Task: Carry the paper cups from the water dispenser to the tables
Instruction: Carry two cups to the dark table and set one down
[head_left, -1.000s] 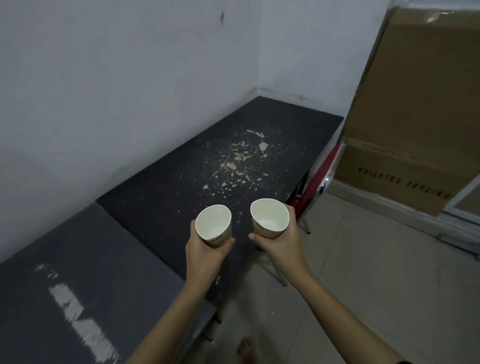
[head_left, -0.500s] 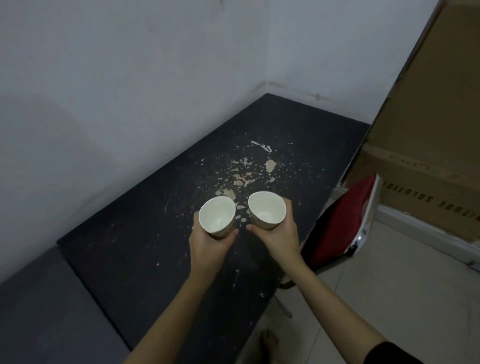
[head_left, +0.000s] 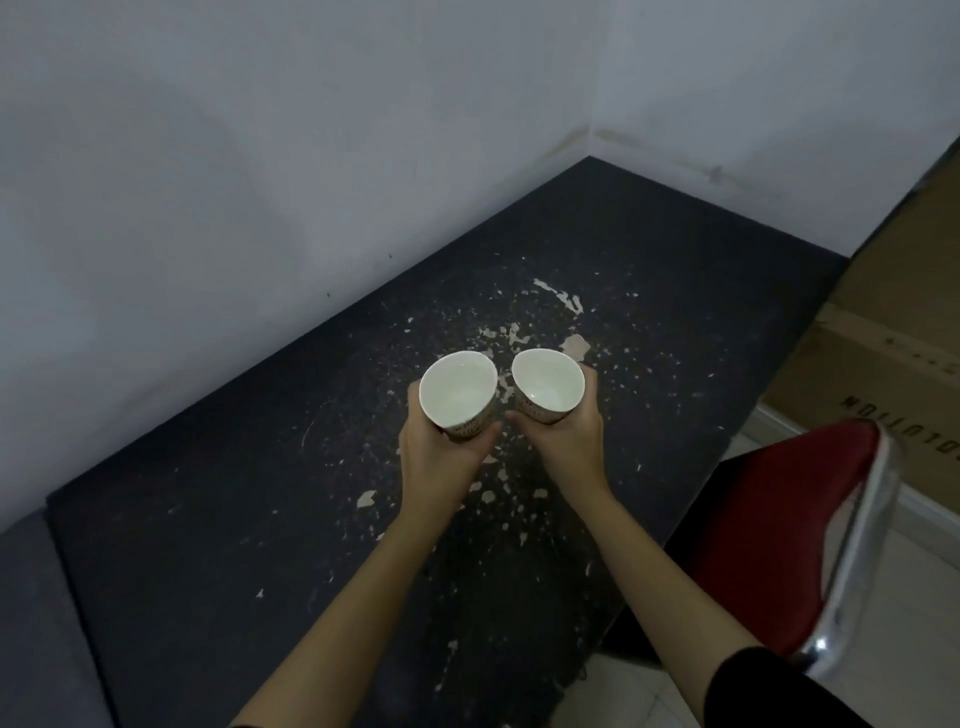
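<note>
While over black table (head_left: 218, 499), left hand (head_left: 441, 462), right hand (head_left: 569, 447) each grip one paper cup (two total).

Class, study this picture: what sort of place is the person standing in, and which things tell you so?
Probably a storeroom or back room: a worn black table with flaking paint stands in a bare white corner, beside a large brown cardboard box and a red-seated metal chair.

Both hands cover most of the cups' printed sides, so the pattern's unreadable. The cardboard box (head_left: 883, 332) runs off the right edge, lettering chopped mid-word. The red chair (head_left: 795, 535) has blurry chrome, legs hidden.
</note>
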